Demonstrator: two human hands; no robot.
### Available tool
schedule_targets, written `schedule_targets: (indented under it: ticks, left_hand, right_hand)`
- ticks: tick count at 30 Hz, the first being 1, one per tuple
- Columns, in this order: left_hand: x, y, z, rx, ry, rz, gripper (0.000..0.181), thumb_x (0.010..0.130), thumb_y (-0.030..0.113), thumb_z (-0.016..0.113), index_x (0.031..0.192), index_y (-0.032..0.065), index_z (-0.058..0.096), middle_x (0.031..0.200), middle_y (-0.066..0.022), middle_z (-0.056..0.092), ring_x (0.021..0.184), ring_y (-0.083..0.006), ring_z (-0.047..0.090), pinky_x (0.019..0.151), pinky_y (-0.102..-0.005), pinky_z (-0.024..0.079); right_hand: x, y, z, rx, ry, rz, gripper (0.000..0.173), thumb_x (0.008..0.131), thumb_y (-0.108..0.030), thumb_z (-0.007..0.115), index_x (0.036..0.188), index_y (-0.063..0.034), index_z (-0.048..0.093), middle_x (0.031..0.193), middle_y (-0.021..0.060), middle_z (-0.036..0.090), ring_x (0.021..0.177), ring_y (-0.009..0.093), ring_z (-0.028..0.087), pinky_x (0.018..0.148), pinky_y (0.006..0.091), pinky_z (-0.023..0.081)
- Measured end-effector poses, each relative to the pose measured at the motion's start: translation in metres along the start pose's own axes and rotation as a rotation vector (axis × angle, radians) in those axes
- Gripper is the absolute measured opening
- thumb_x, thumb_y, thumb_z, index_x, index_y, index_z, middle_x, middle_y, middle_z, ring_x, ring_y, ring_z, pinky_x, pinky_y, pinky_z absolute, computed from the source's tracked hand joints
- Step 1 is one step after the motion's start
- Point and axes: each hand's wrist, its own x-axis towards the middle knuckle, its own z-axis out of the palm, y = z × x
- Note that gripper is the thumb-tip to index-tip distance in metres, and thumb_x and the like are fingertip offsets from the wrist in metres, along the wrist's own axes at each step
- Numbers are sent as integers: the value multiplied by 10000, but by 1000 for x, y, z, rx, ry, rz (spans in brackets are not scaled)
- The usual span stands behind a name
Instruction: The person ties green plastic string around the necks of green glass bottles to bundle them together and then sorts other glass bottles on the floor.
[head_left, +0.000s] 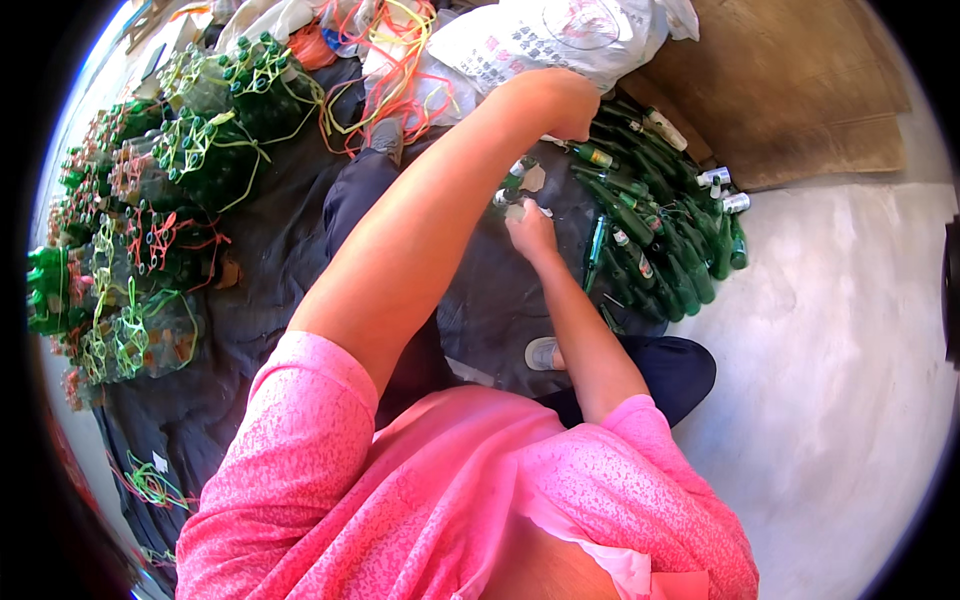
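My left hand (574, 109) reaches across to the far end of a pile of green glass bottles (660, 225). Its wrist is bent, so the fingers and anything in them are hidden. Close to that hand lies a green bottle with a yellowish label (596, 156). Nearer to me, my right hand (534, 229) has its fingers curled beside a small pale item, too blurred to name. Just beyond these fingers are a labelled bottle (516, 174) and a tan scrap (533, 179) on the dark ground sheet (487, 300).
Bundles of plastic bottles tied with string (202, 150) line the left side. At the top lie a tangle of red and yellow plastic string (397, 52) and a white woven sack (540, 37) bearing writing. Brown cardboard (795, 90) covers the floor at upper right.
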Motion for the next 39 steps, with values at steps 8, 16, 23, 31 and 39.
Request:
schedule_targets:
  ticks: [8, 16, 23, 31, 39]
  left_hand:
    - [2, -1, 11, -10, -93, 40, 441, 798, 277, 720, 1186, 68, 725, 1134, -196, 727, 1097, -375, 673, 947, -452, 523]
    - [-9, 7, 7, -38, -109, 60, 413, 794, 265, 720, 1147, 52, 725, 1095, -215, 722, 1066, -390, 674, 934, -464, 524]
    - [-12, 31, 21, 20, -248, 48, 398, 802, 229, 701, 1158, 51, 717, 1074, -221, 724, 1047, -396, 678, 933, -472, 524]
    - [-20, 48, 37, -14, -280, 35, 408, 804, 203, 729, 1179, 46, 700, 999, -185, 736, 963, -367, 701, 866, -438, 543]
    - [-15, 65, 46, 67, -341, 43, 396, 810, 219, 736, 1183, 87, 718, 1092, -179, 734, 1052, -377, 682, 927, -481, 529]
  right_hand:
    - [21, 79, -142, 180, -396, 7, 445, 863, -230, 726, 1240, -5, 656, 928, 109, 742, 708, 167, 708, 642, 329, 556]
    - [-4, 165, -304, 285, -29, 103, 406, 887, -226, 683, 1226, -4, 657, 910, 81, 707, 690, 137, 651, 643, 308, 526]
    - [-27, 279, -288, 587, -184, 560, 237, 957, -267, 670, 1135, -112, 653, 927, 9, 674, 760, 100, 620, 636, 267, 509]
    - [-16, 288, -228, 316, -397, 512, 206, 894, -144, 658, 1078, -52, 665, 864, 23, 659, 652, 111, 610, 494, 256, 438]
    - [24, 280, -202, -48, -497, 403, 292, 890, -199, 687, 1151, -69, 675, 861, 84, 714, 648, 175, 665, 518, 356, 498]
